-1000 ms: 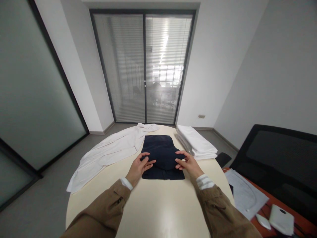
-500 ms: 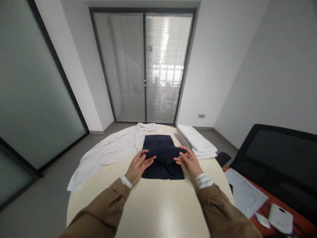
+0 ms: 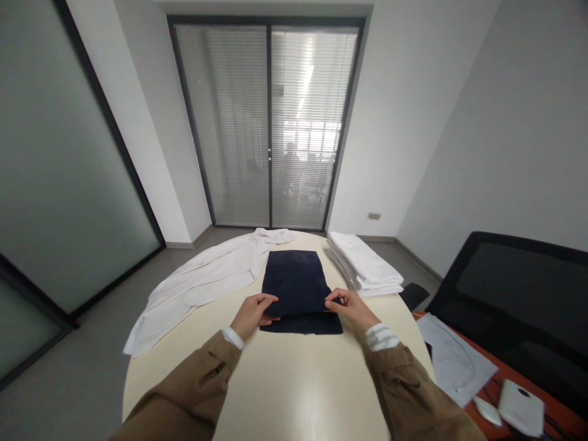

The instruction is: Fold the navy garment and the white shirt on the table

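A dark navy garment (image 3: 296, 278), folded into a rectangle, lies on the pale round table (image 3: 294, 380) in front of me. Its kind is unclear from the folds. My left hand (image 3: 255, 313) pinches the near left corner of the upper layer, thumb on top and fingers beneath. At the near right corner, my right hand (image 3: 350, 307) pinches the same layer between thumb and fingers. That layer's near edge is raised slightly above the lower layer, which shows as a strip toward me.
A loose white garment (image 3: 202, 278) spreads along the table's left side. Folded white cloths (image 3: 365, 263) are stacked at the back right. Beyond the table's right edge are a black mesh chair (image 3: 509, 300), a white mouse (image 3: 487, 410) and a white device (image 3: 521, 405) on a reddish surface.
Both hands have brought the lifted navy flap toward me and down, so it now lies flatter over the lower layer. The white garment and the stack stay put.
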`<state>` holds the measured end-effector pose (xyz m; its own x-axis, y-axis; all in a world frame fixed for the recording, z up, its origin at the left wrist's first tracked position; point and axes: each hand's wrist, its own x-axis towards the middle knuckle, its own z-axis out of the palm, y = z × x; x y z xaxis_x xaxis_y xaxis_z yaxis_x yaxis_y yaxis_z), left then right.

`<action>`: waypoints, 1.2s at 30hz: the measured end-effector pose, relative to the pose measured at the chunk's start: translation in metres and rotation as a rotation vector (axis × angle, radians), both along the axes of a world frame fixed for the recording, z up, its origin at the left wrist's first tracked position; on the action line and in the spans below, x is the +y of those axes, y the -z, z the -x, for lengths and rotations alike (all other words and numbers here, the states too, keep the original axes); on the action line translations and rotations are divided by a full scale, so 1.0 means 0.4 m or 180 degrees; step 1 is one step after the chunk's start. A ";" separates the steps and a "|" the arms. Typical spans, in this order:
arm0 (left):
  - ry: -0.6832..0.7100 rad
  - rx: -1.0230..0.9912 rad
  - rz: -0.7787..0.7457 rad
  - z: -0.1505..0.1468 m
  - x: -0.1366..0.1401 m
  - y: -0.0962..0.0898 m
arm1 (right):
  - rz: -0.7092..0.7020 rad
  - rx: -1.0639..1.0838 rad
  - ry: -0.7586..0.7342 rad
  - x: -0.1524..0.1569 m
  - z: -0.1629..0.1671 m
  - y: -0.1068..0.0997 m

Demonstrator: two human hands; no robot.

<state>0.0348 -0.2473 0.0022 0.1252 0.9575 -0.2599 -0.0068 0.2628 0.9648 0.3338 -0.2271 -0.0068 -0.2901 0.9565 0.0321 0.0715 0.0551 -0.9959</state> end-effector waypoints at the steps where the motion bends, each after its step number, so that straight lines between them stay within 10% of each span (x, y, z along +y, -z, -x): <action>1: 0.0088 0.0260 -0.0007 0.004 -0.001 0.001 | 0.0148 -0.0135 -0.0058 -0.002 -0.005 0.004; 10: 0.0682 0.2396 -0.1238 0.056 -0.012 -0.009 | 0.0577 -0.0838 -0.0532 -0.024 -0.039 -0.002; 17: 0.0339 0.3386 -0.2875 0.029 -0.031 -0.027 | 0.0517 -0.1095 -0.0834 -0.033 -0.052 -0.011; 24: 0.1715 0.3502 -0.3196 -0.005 -0.025 0.013 | 0.0508 -0.1305 -0.0829 -0.060 -0.081 -0.062; 30: 0.1706 0.3697 -0.3023 -0.016 -0.041 0.014 | -0.0950 -0.2168 0.0603 -0.052 -0.001 -0.160; 36: 0.1661 0.3763 -0.3069 -0.024 -0.063 0.000 | -0.2066 -0.3018 -0.0025 -0.042 0.176 -0.104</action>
<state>0.0445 -0.2724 0.0020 0.6503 0.7326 0.2009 0.7151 -0.6796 0.1638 0.2635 -0.2438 0.0347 -0.4667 0.8376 0.2840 0.7748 0.5421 -0.3254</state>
